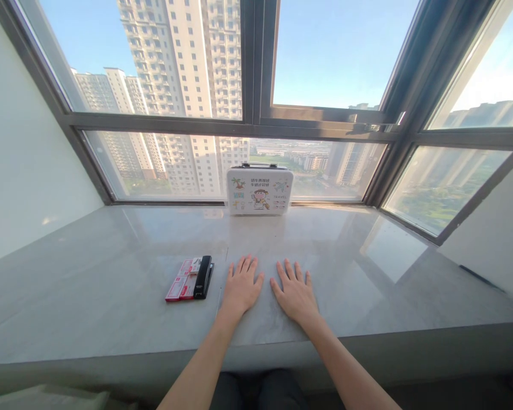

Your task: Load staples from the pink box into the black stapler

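My left hand [241, 289] lies flat, palm down, on the grey marble sill [123, 324], its fingers spread and nothing in them. My right hand [294, 291] rests the same way a little to the right, with a gap between the two thumbs. Left of my left hand, and apart from it, is a black stapler [202, 278]. It lies against or partly on some red and white small boxes [179, 285]; which of these I cannot tell.
A white carry case [260, 191] with cartoon prints and a black handle stands upright at the back, by the window. Dark window frames [252, 128] border the sill. At the right edge lies a thin dark strip [481, 277]. White walls [34, 171] close off both sides.
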Demonstrator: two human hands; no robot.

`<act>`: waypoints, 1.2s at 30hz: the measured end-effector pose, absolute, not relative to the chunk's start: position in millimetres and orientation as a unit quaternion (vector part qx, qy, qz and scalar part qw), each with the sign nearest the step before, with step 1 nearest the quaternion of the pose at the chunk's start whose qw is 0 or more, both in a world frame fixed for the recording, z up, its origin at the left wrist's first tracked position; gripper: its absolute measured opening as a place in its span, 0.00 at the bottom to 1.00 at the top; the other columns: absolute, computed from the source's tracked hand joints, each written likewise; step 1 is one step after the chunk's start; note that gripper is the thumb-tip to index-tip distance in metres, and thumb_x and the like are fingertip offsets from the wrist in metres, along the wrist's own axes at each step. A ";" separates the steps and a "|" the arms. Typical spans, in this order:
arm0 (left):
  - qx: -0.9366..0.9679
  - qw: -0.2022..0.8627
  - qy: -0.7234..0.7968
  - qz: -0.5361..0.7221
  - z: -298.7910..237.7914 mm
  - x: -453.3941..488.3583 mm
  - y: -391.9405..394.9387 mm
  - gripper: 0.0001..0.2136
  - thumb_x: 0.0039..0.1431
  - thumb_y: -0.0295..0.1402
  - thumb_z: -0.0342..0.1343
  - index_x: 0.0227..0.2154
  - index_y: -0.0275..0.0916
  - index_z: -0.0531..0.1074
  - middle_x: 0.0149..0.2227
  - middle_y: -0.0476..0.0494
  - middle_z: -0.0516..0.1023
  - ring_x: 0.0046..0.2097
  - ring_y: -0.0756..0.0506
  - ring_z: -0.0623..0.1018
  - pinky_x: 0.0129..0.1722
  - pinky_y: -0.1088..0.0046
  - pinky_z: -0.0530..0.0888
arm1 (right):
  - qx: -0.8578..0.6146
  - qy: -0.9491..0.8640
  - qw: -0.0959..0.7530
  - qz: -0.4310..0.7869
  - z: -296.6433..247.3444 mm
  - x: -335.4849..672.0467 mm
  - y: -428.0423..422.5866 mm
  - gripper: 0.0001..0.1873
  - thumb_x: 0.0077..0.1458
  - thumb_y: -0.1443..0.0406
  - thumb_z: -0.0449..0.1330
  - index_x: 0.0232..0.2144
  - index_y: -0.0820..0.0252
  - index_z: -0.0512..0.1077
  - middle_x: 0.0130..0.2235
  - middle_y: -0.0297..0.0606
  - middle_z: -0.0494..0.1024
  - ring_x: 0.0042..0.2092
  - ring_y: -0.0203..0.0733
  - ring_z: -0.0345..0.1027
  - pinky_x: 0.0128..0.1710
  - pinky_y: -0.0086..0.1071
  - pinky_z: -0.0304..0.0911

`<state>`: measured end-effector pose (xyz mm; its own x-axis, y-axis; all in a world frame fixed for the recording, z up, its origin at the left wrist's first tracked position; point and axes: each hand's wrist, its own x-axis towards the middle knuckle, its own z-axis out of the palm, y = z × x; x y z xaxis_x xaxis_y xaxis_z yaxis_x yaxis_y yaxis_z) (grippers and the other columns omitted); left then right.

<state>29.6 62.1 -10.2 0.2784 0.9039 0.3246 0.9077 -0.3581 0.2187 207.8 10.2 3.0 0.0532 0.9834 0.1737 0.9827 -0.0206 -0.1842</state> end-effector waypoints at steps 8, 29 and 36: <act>-0.792 0.006 -0.574 -0.206 -8.6 28.5 55.5 0.26 0.69 0.47 0.37 0.67 0.50 0.56 0.71 0.48 0.53 0.71 0.41 0.50 0.69 0.50 0.46 | -0.716 -0.686 0.130 -0.006 2.6 205.5 7.3 0.35 0.66 0.46 0.38 0.70 0.49 0.48 0.72 0.37 0.45 0.72 0.54 0.29 0.67 0.54 0.26; -0.780 0.029 -0.594 -0.196 0.9 33.3 15.3 0.26 0.69 0.44 0.38 0.67 0.46 0.55 0.71 0.44 0.53 0.71 0.38 0.50 0.68 0.47 0.46 | -0.735 -0.663 0.142 0.004 12.8 193.1 -16.3 0.34 0.67 0.50 0.40 0.70 0.52 0.48 0.72 0.39 0.44 0.72 0.52 0.27 0.67 0.54 0.23; -0.780 0.018 -0.593 -0.199 -0.7 30.3 -8.0 0.27 0.69 0.45 0.38 0.68 0.48 0.53 0.71 0.46 0.53 0.71 0.37 0.48 0.68 0.45 0.45 | -0.736 -0.662 0.142 0.000 8.3 189.9 -24.7 0.34 0.66 0.50 0.40 0.71 0.51 0.48 0.73 0.38 0.42 0.72 0.53 0.27 0.67 0.54 0.23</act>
